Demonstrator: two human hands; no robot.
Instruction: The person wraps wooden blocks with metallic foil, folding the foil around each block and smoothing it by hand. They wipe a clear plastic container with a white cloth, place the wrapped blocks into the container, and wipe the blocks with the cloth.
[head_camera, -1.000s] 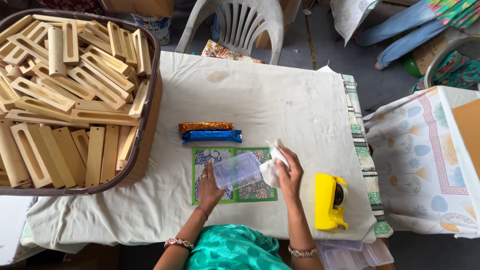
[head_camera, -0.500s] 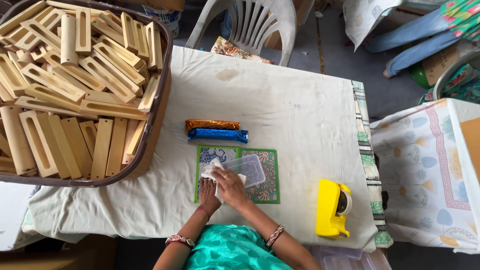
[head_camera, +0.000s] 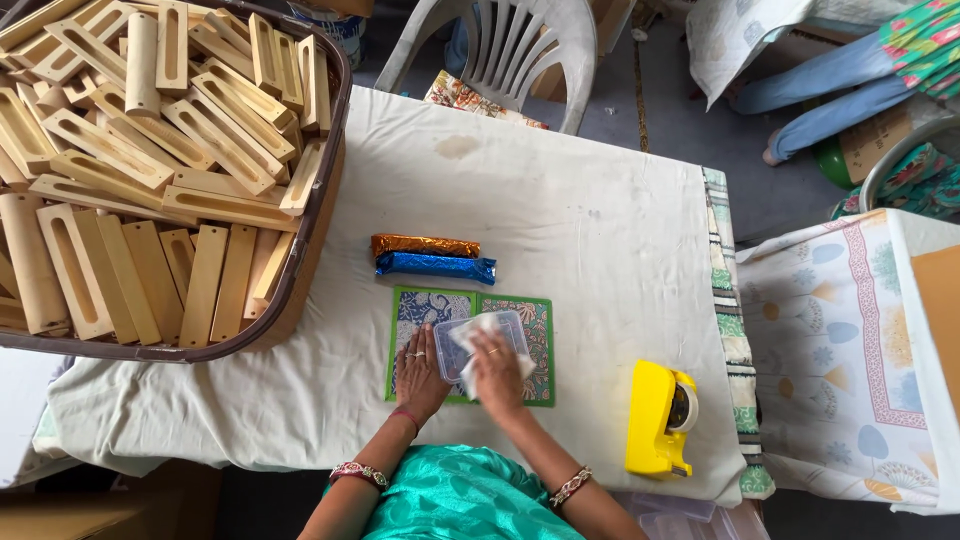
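A small clear plastic box (head_camera: 482, 336) lies on a green patterned card (head_camera: 470, 342) near the table's front edge. My left hand (head_camera: 420, 368) rests flat on the card and steadies the box's left side. My right hand (head_camera: 495, 368) presses a white cloth (head_camera: 478, 330) onto the top of the box. Just beyond the card lie two foil-wrapped sticks side by side, an orange one (head_camera: 425, 245) and a blue one (head_camera: 436, 266).
A yellow tape dispenser (head_camera: 660, 418) stands at the front right of the white-clothed table (head_camera: 560, 200). A large basket (head_camera: 320, 190) of slotted wooden blocks fills the left. A white plastic chair (head_camera: 500, 50) stands behind. Another person's legs (head_camera: 830, 80) show at the upper right.
My right hand came down from beside the raised box and now presses the cloth on the box, which has settled flat on the card. My left hand stays at its left.
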